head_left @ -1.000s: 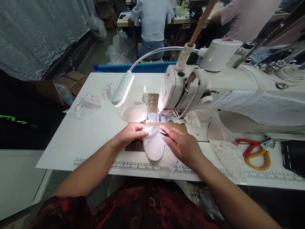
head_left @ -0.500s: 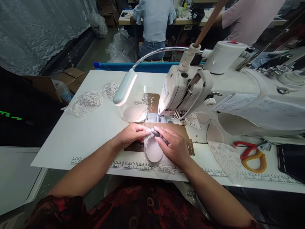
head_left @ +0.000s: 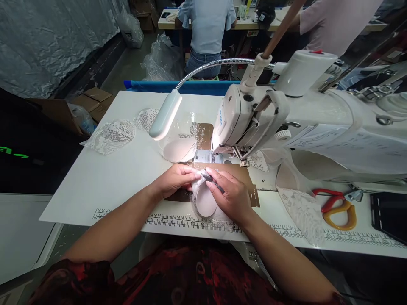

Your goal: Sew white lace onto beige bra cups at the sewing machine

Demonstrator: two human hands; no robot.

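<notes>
A white lace-trimmed bra cup (head_left: 206, 202) rests near the table's front edge, just below the sewing machine's needle area. My left hand (head_left: 177, 180) is closed, pinching the cup's upper edge between thumb and fingertips. In my right hand (head_left: 234, 195), closed around it, is a small dark tool that looks like thread snips (head_left: 207, 175). Its tip meets the cup's edge right by my left fingertips; the fingers partly hide the tool and the spot it touches. Another padded cup (head_left: 179, 149) lies beyond my left hand.
The sewing machine (head_left: 254, 118) stands behind and to the right, its lamp (head_left: 165, 114) hanging over the table. Lace pieces (head_left: 114, 136) lie at left. More lace fabric (head_left: 302, 212) and red-and-yellow-handled scissors (head_left: 338, 207) are at right. A person (head_left: 205, 29) sits at the table ahead.
The view has shifted very slightly. Both hands keep the same grip at the cup's edge, and the cup's lower part has moved a touch to the right.
</notes>
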